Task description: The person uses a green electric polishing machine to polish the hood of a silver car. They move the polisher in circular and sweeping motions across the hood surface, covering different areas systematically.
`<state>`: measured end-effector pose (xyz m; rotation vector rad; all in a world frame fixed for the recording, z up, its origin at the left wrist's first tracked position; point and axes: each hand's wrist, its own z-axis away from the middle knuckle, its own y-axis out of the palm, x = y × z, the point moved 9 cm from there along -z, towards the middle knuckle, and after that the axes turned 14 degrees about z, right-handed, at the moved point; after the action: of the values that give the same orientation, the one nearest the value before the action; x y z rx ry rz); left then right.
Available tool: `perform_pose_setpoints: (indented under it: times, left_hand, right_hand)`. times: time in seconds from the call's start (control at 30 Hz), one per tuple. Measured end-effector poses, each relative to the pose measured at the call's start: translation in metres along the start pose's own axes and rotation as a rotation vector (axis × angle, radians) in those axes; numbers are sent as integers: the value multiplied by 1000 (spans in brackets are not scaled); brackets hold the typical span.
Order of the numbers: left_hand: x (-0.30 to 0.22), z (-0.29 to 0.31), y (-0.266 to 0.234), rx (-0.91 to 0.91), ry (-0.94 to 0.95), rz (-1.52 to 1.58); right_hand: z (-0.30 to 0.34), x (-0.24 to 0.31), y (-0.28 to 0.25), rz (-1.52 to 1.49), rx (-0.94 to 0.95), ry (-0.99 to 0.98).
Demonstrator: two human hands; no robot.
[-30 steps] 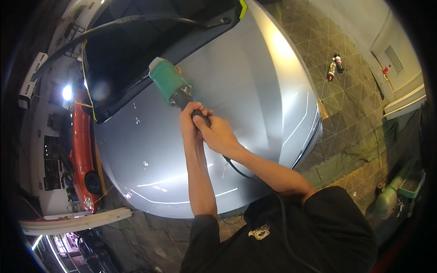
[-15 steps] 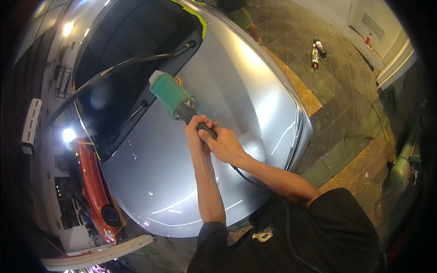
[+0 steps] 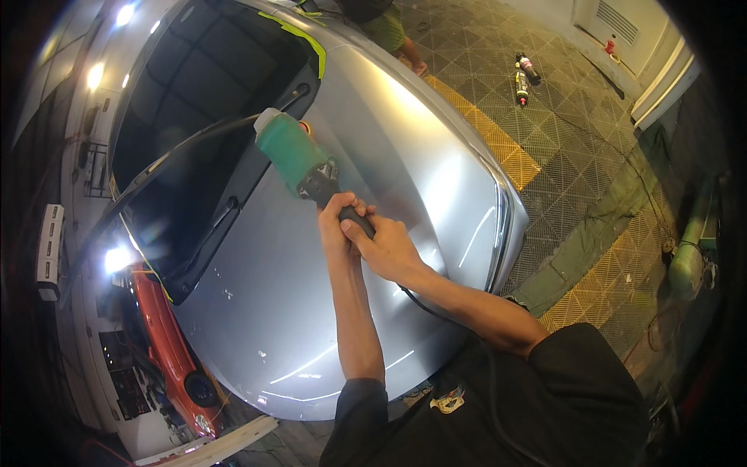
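Over the upper part of a silver car hood [image 3: 257,303], I hold a green electric polisher [image 3: 288,154] with a black handle. Wrapped round the handle just behind the green body is my left hand [image 3: 336,222], closed. My right hand [image 3: 389,247] grips the rear end of the same handle, its fingers close against the left ones. The polisher's working face is mostly hidden beneath its body; a small orange-red edge shows at its right side. From the handle, a black cord [image 3: 428,311] runs down past my right forearm and across my dark shirt.
Beyond the hood are a dark windshield [image 3: 187,93], wipers [image 3: 214,233] and yellow-green masking tape [image 3: 299,35]. Another person's arm [image 3: 412,58] shows at the car's far side. Two bottles [image 3: 522,87] lie on the tiled floor at right. A red car [image 3: 167,331] stands at left.
My view has turned slightly, shifting the car and room in the picture. Against the hood, the polisher has moved a little farther up and right. Both hands keep their grip.
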<state>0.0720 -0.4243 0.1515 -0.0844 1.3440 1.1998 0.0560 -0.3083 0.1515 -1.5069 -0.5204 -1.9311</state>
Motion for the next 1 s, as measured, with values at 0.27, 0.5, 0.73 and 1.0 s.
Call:
perform_pose_setpoints:
  times: [0.27,0.5,0.73,1.0]
  left_hand:
    - [12,-14,25,82,-42,-2]
    - [10,-11,20,92,-30,-25]
    - [-17,1,-16,53,0,47]
    - [-32,15,-54,-17,67,204]
  right_hand:
    - [-11,-3,-18,31,-68,27]
    - [-10,-9,-7,-67,-75,13]
    - [-1,-8,35,-42,45,59]
    - [6,-5,69,-15,122,20]
